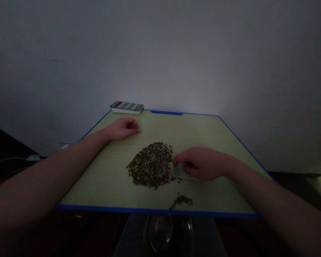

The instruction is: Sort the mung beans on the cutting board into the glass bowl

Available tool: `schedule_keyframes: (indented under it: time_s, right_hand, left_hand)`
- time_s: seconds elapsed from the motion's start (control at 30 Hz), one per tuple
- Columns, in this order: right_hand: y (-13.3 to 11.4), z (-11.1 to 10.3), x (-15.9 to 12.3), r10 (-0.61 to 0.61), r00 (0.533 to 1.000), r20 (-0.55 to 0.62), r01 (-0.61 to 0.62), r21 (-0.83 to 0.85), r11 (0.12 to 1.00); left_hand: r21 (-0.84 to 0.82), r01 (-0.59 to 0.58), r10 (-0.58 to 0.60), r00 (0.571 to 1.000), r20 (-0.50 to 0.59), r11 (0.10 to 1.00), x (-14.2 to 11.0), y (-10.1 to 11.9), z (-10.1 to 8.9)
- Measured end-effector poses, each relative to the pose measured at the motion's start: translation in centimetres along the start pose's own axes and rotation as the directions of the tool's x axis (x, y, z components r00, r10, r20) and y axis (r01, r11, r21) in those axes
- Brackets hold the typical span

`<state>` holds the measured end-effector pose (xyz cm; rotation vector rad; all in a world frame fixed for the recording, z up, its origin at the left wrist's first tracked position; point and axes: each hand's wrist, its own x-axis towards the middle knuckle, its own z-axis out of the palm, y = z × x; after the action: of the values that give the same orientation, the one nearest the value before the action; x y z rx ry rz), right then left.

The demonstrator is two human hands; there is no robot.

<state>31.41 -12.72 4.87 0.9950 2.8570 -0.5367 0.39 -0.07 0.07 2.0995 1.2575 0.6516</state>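
Observation:
A heap of small dark green beans (152, 164) lies in the middle of a pale green table (107, 178) with a blue rim. My right hand (200, 162) rests just right of the heap, fingers curled round a small clear container (179, 171) whose mouth touches the heap's edge. A smaller cluster of beans (182, 201) sits near the front edge. My left hand (123, 128) lies on the table at the back left in a loose fist, with nothing visible in it, well apart from the beans.
A phone on a white block (127, 107) sits at the table's far left corner against the wall. A glass bowl (168, 233) is below the front edge, in my lap. White cables lie in the dark at the far left.

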Motion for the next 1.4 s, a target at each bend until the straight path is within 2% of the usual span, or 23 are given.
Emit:
schedule_keyframes:
  time_s: [0.2, 0.5, 0.8, 1.2, 1.4]
  right_hand:
    - [-0.09, 0.07, 0.0, -0.034, 0.999, 0.027, 0.033, 0.025, 0.999]
    - [-0.31, 0.37, 0.25, -0.071, 0.997, -0.006, 0.072, 0.064, 0.995]
    - [-0.33, 0.36, 0.02, -0.103, 0.994, 0.034, 0.099, 0.097, 0.99]
    - [-0.71, 0.21, -0.09, -0.08, 0.996, 0.035, 0.078, 0.044, 0.996]
    - [-0.97, 0.47, 0.23, -0.108, 0.994, 0.012, 0.107, 0.053, 0.993]
  left_hand:
    - [0.019, -0.009, 0.009, 1.0, -0.005, 1.0, 0.03, -0.2, -0.07]
    - [0.009, 0.011, -0.011, 1.0, -0.012, 1.0, 0.0, -0.1, -0.02]
    - [-0.015, 0.021, -0.021, 1.0, -0.013, 1.0, 0.0, 0.11, -0.02]
    - [-0.005, -0.004, 0.004, 1.0, -0.004, 1.0, 0.01, -0.03, -0.02]
    - [-0.005, 0.008, -0.008, 1.0, -0.01, 1.0, 0.09, -0.09, 0.05]
